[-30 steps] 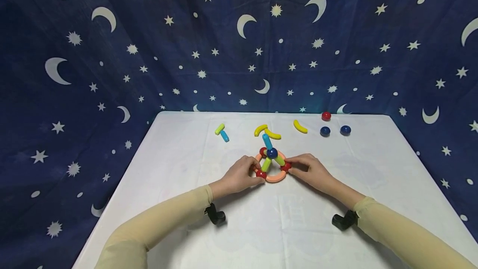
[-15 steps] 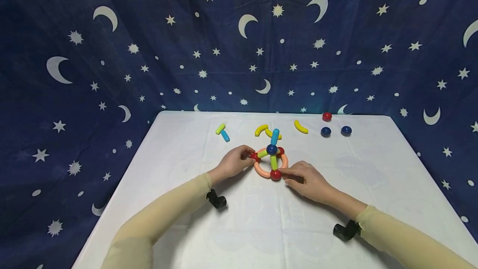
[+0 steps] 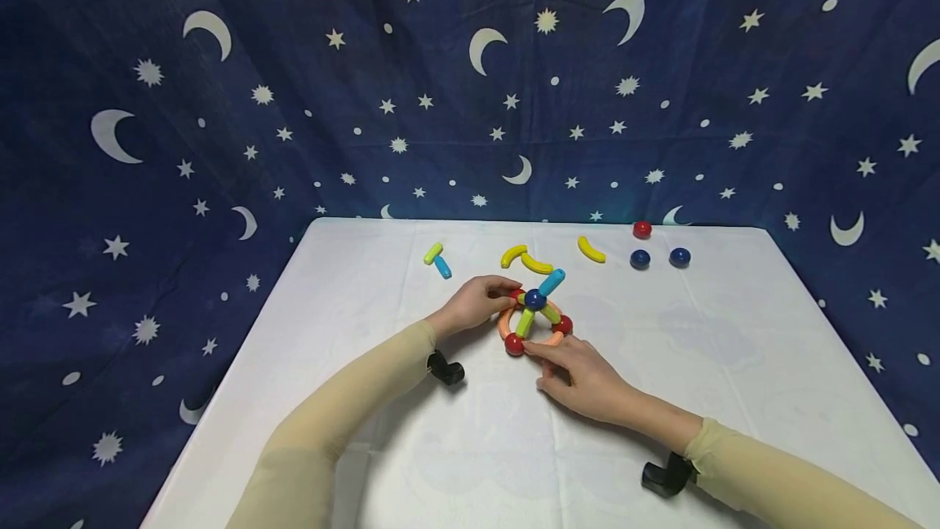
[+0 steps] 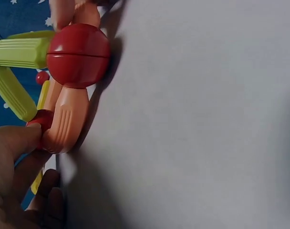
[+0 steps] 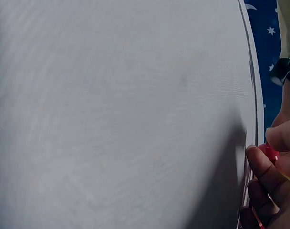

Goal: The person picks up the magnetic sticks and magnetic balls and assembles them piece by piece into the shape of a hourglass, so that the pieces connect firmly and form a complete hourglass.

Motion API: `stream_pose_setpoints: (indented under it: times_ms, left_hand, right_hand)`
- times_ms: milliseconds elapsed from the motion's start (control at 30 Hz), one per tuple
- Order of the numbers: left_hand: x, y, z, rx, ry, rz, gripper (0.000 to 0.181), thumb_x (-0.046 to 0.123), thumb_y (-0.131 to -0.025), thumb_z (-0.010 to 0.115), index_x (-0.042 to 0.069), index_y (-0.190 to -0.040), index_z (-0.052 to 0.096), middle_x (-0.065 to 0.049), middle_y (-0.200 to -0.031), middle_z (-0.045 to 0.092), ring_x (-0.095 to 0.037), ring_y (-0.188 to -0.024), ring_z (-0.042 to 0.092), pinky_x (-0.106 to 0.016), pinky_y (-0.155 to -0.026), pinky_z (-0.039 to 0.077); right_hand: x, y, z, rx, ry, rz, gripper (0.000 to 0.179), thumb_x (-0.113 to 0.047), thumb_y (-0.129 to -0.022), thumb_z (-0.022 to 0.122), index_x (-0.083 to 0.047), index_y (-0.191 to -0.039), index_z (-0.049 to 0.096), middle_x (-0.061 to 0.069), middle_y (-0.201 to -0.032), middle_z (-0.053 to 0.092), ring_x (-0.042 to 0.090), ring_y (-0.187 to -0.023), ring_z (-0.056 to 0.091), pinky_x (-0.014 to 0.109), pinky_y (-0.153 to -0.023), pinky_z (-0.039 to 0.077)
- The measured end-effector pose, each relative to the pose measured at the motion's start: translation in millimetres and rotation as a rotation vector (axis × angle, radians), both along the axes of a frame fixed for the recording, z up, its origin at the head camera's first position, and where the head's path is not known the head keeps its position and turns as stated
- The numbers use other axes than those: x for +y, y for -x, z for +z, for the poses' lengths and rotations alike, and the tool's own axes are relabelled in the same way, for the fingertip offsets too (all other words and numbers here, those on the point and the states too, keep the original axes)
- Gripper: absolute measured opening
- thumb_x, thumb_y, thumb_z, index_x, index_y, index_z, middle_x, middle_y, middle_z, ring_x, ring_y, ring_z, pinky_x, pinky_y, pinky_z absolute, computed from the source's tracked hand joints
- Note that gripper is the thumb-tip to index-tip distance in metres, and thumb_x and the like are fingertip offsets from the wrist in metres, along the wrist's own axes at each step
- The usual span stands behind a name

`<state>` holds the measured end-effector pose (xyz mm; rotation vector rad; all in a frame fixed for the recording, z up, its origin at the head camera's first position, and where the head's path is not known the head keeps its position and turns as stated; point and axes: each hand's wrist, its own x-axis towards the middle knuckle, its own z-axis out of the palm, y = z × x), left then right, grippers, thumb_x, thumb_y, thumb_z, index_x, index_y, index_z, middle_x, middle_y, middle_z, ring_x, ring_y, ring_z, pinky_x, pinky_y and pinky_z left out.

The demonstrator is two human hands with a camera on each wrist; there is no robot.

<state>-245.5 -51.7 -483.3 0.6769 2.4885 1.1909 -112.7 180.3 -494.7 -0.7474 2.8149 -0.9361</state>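
Note:
A stick-and-ball magnetic model stands mid-table. Curved orange rods (image 3: 503,325) and red balls form its base ring; lime rods (image 3: 525,323) rise to a dark blue ball (image 3: 534,299), with a blue rod (image 3: 552,282) slanting up to the right. My left hand (image 3: 473,303) pinches the red ball at the back left; in the left wrist view the thumb lies across that red ball (image 4: 46,118). From the front, my right hand (image 3: 583,378) reaches in, its index fingertip at the front red ball (image 3: 515,344), thumb apart. Another red ball (image 3: 562,326) sits at the right.
Behind the model lie yellow curved rods (image 3: 537,263) and another yellow rod (image 3: 591,250). A lime rod (image 3: 433,253) and a blue rod (image 3: 442,267) lie back left. Two dark blue balls (image 3: 640,260) and a red ball (image 3: 642,229) rest back right. A starry cloth (image 3: 411,64) hangs behind the table.
The model has turned clockwise as seen from above, its blue rod swinging from left to right. The left hand has moved back with its red ball; the right hand has come round towards the front.

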Motion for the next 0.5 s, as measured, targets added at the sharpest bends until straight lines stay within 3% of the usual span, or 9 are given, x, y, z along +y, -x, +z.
stream_pose_setpoints:
  times_ms: [100, 233, 367, 500]
  left_hand:
    - [2.5, 1.5, 0.3, -0.009, 0.007, -0.013, 0.035, 0.019, -0.102, 0.066, 0.014, -0.137, 0.066, 0.001, -0.122, 0.071, -0.011, -0.106, 0.063, -0.028, -0.093, 0.05]
    - [-1.5, 0.6, 3.4, -0.008, 0.018, 0.013, 0.033, 0.021, -0.103, 0.065, 0.014, -0.135, 0.067, 0.001, -0.123, 0.07, -0.012, -0.109, 0.062, -0.03, -0.095, 0.05]
    - [-16.2, 3.3, 9.0, 0.08, 0.041, 0.137, 0.027, 0.025, -0.102, 0.064, 0.016, -0.126, 0.073, 0.002, -0.118, 0.071, -0.014, -0.104, 0.063, -0.033, -0.091, 0.051]
    - [-39.1, 13.8, 10.8, 0.236, 0.1, 0.286, 0.025, 0.023, -0.1, 0.064, 0.015, -0.121, 0.074, -0.001, -0.112, 0.071, -0.019, -0.098, 0.064, -0.038, -0.085, 0.052]
  right_hand:
    - [2.9, 0.6, 1.7, -0.005, 0.071, -0.053, 0.037, -0.019, -0.093, 0.075, -0.026, -0.129, 0.072, -0.019, -0.091, 0.057, 0.008, -0.086, 0.05, 0.031, -0.076, 0.044]
    - [15.9, 11.0, 4.8, 0.0, 0.19, -0.222, 0.018, -0.015, -0.096, 0.072, -0.021, -0.112, 0.075, -0.009, -0.099, 0.064, 0.014, -0.092, 0.055, 0.035, -0.08, 0.052]
    - [36.2, 31.0, 3.1, -0.028, 0.198, -0.318, 0.029, -0.02, -0.096, 0.071, -0.015, -0.125, 0.067, 0.001, -0.113, 0.067, 0.021, -0.108, 0.055, 0.045, -0.091, 0.051]
    - [53.3, 47.5, -1.6, -0.146, 0.203, -0.259, 0.051, -0.029, -0.096, 0.073, -0.014, -0.142, 0.058, 0.006, -0.128, 0.065, 0.027, -0.122, 0.054, 0.051, -0.103, 0.046]
